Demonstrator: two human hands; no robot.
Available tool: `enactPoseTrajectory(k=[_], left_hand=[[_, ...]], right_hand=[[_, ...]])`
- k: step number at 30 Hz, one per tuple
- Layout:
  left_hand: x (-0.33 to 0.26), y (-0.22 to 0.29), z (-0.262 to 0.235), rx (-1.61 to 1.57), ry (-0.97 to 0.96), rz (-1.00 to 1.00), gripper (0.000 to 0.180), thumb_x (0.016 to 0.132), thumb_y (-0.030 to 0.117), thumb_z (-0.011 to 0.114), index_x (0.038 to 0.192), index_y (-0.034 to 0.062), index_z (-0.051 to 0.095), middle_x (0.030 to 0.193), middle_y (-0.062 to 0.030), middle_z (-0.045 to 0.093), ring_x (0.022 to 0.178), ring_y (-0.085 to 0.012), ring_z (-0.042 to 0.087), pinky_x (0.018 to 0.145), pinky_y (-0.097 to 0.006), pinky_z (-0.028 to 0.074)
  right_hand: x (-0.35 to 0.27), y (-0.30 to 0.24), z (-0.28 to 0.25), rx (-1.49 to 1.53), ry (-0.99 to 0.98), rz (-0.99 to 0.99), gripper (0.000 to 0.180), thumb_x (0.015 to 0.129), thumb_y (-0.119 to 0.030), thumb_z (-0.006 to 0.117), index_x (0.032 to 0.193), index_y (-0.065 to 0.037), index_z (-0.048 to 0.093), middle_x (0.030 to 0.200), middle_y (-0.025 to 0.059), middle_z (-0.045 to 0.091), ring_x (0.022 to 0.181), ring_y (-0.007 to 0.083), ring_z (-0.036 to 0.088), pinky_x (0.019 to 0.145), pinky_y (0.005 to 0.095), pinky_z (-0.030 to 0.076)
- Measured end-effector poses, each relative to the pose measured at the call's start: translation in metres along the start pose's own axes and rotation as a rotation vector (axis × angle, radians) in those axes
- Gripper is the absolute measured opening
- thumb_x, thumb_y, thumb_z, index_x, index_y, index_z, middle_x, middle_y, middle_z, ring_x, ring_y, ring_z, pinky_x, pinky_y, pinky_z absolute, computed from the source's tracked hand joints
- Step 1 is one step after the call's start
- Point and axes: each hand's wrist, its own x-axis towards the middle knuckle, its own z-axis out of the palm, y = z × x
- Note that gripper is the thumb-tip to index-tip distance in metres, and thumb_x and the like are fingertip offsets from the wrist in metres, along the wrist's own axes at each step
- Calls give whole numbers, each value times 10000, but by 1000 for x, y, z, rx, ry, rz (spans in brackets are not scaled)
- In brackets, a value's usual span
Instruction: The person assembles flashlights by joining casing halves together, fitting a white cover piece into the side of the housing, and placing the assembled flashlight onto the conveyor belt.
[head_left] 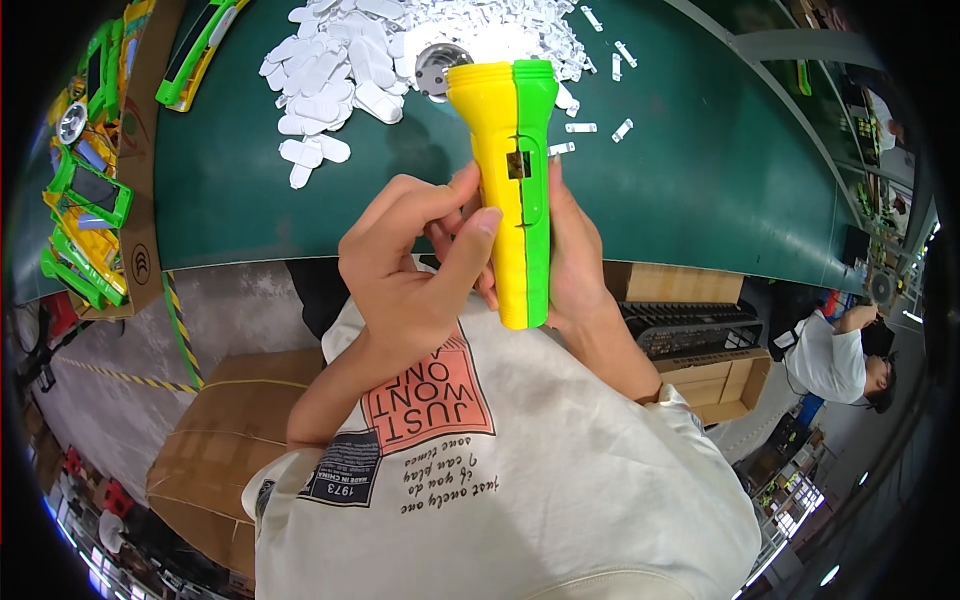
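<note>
One flashlight body [515, 190], half yellow, half green, held upright above the green surface [700, 170]. Left hand [410, 265] and right hand [570, 260] both have fingers closed around it. One pile of white plastic pieces [340, 70] behind; five loose strips beside.

Both forearms rise from the lower edge and meet at the torch [515, 190], bare, elbows bent. Left hand [410, 265] sits left of the torch, fingers curled, thumb [470, 245] pressed flat on its yellow side, index tip near the slot. Right hand [575, 255] cups the torch from behind on its green side, palm against the handle, fingertips mostly hidden.
</note>
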Motion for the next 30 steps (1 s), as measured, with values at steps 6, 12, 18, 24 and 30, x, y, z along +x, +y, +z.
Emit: enactPoseTrajectory(k=[6,12,18,24,30], left_hand=[[-1,-1,0,-9,-10,-27,276,757,-79,672,1027,-28,655,749,-45,567,563,-33,521,460,-162,384],[-4,-2,0,18,-31,-83,291,752,-57,685,1037,-7,663,752,-41,572,556,-34,502,455,-167,377],[10,-14,-30,444,-3,-78,206,755,12,696,960,26,689,772,-61,609,546,-95,504,497,-210,413],[38,-35,-108,1011,50,118,150,792,58,671,941,37,682,898,-93,647,783,-222,594,653,-304,474],[41,-37,-117,1205,-129,95,225,787,142,694,991,52,673,1055,-85,641,991,-257,568,839,-359,428]], right_hand=[[-2,2,-4,-21,-21,-17,613,985,-520,203,1164,-6,486,801,140,583,492,190,561,401,288,466],[-4,2,-2,-60,10,-34,632,974,-545,250,1085,18,514,753,133,597,565,178,592,503,280,500],[-10,8,-25,-79,70,-151,661,981,-527,240,1244,50,425,807,120,560,562,187,570,514,285,486],[-7,0,-25,-77,90,-213,638,985,-513,230,1232,41,428,779,109,526,517,174,540,460,279,472],[-4,-1,-28,-22,34,-184,637,982,-517,257,1262,30,425,822,102,550,582,172,581,522,284,499]])
